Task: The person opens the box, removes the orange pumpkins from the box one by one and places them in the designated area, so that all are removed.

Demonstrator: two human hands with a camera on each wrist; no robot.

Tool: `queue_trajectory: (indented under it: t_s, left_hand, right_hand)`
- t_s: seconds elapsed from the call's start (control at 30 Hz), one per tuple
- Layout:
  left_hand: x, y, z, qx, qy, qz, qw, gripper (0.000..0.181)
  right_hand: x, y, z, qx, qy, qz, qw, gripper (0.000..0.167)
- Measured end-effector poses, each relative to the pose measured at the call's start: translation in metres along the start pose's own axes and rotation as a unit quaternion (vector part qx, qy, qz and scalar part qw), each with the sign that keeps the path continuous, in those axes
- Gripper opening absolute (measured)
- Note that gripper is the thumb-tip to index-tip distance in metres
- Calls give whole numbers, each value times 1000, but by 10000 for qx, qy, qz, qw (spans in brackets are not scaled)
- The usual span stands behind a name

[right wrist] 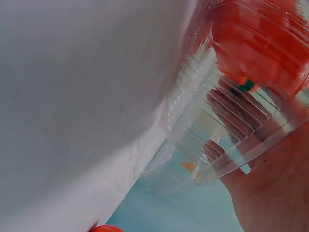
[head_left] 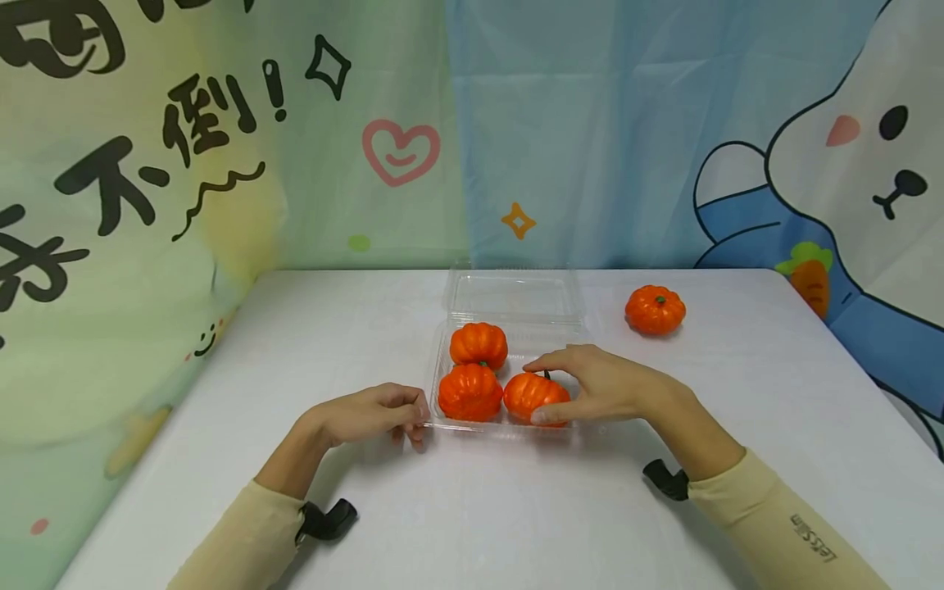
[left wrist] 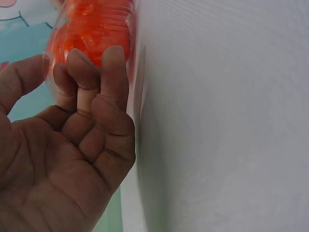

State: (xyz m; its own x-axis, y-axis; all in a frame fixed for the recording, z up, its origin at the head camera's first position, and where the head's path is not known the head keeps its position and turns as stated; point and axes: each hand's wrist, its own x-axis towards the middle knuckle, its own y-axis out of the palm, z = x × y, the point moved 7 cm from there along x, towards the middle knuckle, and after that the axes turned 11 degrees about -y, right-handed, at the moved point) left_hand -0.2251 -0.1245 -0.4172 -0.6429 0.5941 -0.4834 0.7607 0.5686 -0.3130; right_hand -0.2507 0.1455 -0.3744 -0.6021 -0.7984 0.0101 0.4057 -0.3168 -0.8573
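Observation:
A clear plastic box [head_left: 516,334] with its lid folded back holds three small orange pumpkins. Two of them, a rear one [head_left: 479,344] and a front one [head_left: 469,392], sit on the left side. Over the third pumpkin [head_left: 536,397], at the front right, my right hand [head_left: 608,385] curves its thumb and fingers and grips it. The left hand [head_left: 376,415] pinches the box's front left corner between thumb and fingers, as the left wrist view also shows at the hand [left wrist: 82,130]. Through the clear wall, the right wrist view shows right-hand fingers [right wrist: 236,111] beside a pumpkin [right wrist: 260,43].
A fourth orange pumpkin [head_left: 655,310] sits on the white table [head_left: 354,328] to the right of the open lid [head_left: 514,295]. Behind the table hangs a printed curtain [head_left: 590,123]. A black strap device is on each wrist.

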Motion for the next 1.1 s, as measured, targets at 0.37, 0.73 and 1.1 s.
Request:
queue_trajectory:
  t_s: [0.37,0.73,1.1]
  left_hand:
    - [1,-1,1,49,-16,-23,10000,22]
    - [1,-1,3,29,-14,-31,10000,21]
    - [2,-1,3,31,5,-33,10000,20]
  right_hand:
    - [-1,2,3,138,-87,106,9998,64]
    - [-4,-6,8,387,-276,-61,9988,65]
    - [-12,-22,9,149,-524,-759,9956,72]
